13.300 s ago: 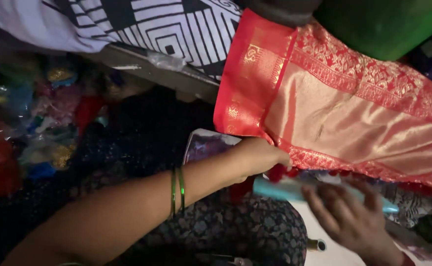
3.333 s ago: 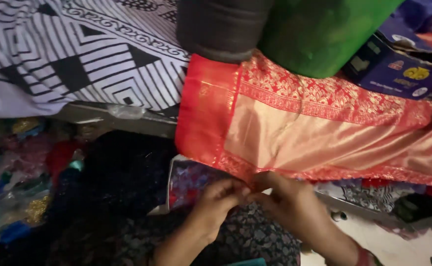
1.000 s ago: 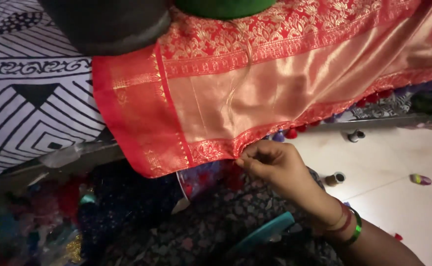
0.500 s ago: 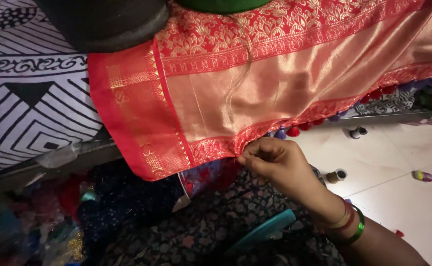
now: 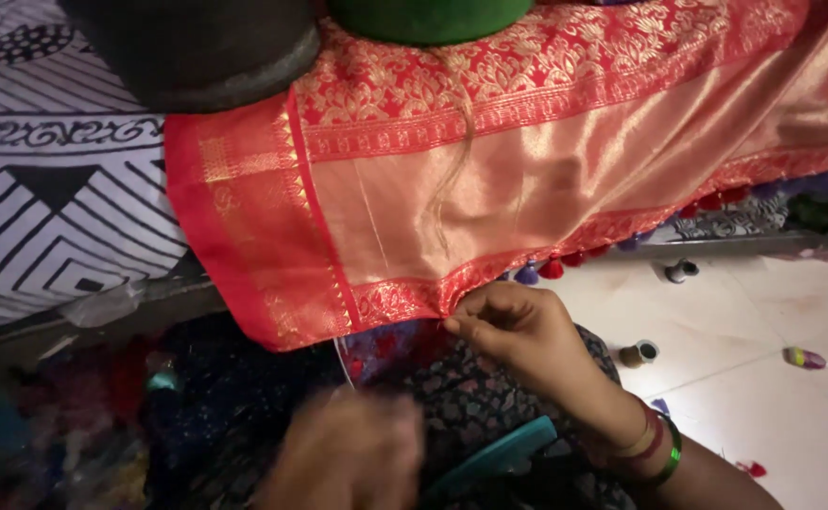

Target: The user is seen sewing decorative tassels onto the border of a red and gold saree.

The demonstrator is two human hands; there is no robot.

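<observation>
A red and gold silk cloth [image 5: 527, 179] with a woven border hangs over the edge of a bed. My right hand [image 5: 518, 331] pinches its lower hem between thumb and fingers, just left of a row of small red and purple tassels [image 5: 551, 270]. My left hand [image 5: 348, 453] is blurred at the bottom, low over my dark patterned lap, and I cannot tell whether it holds anything. A teal comb [image 5: 494, 456] lies on my lap beside my right wrist.
A black and white patterned sheet [image 5: 45, 208] covers the bed at left. A dark cushion [image 5: 187, 47] and a green one [image 5: 428, 14] press on the cloth's top. Small thread spools [image 5: 639, 353] and scraps lie on the pale floor at right. Colourful clutter sits at lower left.
My left hand has come into view at the bottom, moving and blurred. My right hand stays pinched on the hem, and the view has shifted slightly.
</observation>
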